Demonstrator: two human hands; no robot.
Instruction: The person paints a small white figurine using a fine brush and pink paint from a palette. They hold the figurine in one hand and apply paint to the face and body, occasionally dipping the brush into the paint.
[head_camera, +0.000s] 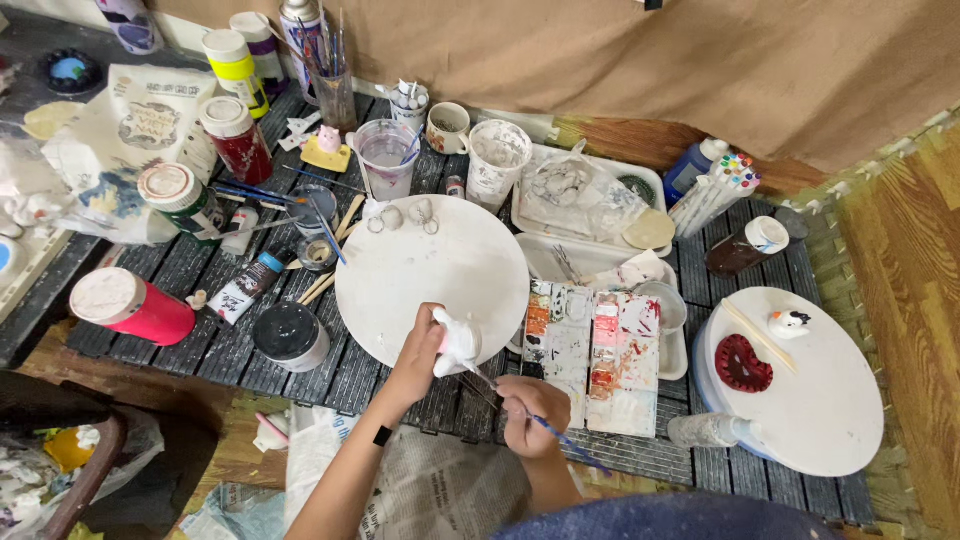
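**Operator:** At the near edge of the round white board (440, 262), where do my hands stand?

**Guide:** Your left hand (420, 350) closes its grip around a small white unglazed figurine (458, 342), holding it just over the board's near rim. Your right hand (530, 415) pinches a thin blue-handled brush (560, 440); its tip points at the figurine's underside.

**Operator:** Which step is this?

**Guide:** By my judgement, you are painting the figurine; its surface looks matte, chalky and all white from here. The next stroke calls for a steady left hold and a light brush angle. Paint lies just to your right on the flat, smeared palette (595, 355).

**Operator:** And the surroundings?

**Guide:** Your bench (200, 275) is dark slatted planking. On it stand a clear plastic water cup (385, 155), a red jar (135, 305) lying on its side, and a second round board (800, 385) carrying a red heart-shaped piece (743, 363).
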